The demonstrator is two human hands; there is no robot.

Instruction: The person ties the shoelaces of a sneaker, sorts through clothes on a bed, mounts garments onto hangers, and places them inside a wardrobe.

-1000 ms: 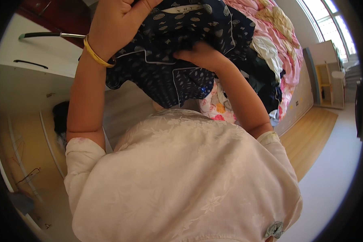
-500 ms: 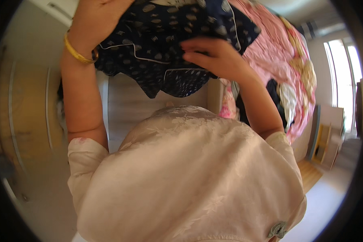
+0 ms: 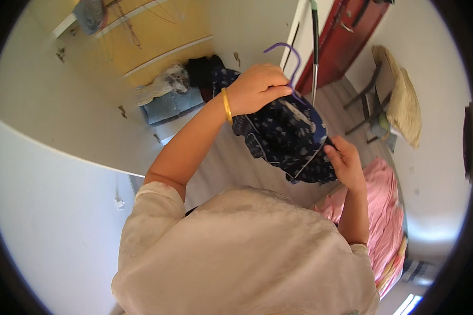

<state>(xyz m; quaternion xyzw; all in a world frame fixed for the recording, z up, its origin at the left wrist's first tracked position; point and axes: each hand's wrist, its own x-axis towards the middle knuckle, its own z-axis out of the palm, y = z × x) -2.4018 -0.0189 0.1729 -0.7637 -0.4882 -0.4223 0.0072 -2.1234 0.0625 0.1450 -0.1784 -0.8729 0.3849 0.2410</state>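
While holding purple hanger (image 3: 298,59) just below its curve with left hand (image 3: 257,88) and, well apart, dark patterned shirt (image 3: 278,131) beneath, at right edge, with right hand (image 3: 346,160), draw lightly taut; avoid bunching.

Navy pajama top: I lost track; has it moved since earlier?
Yes: the navy pajama top has moved toward the wardrobe, away from the pink bedding.

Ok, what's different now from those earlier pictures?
The view has swung left: the open cabinet now shows at upper left, the pink bedding at lower right. The right hand has moved from the middle of the dark patterned garment to grip its right edge. A purple hanger now shows at the left hand. The left hand stays near the garment's top.
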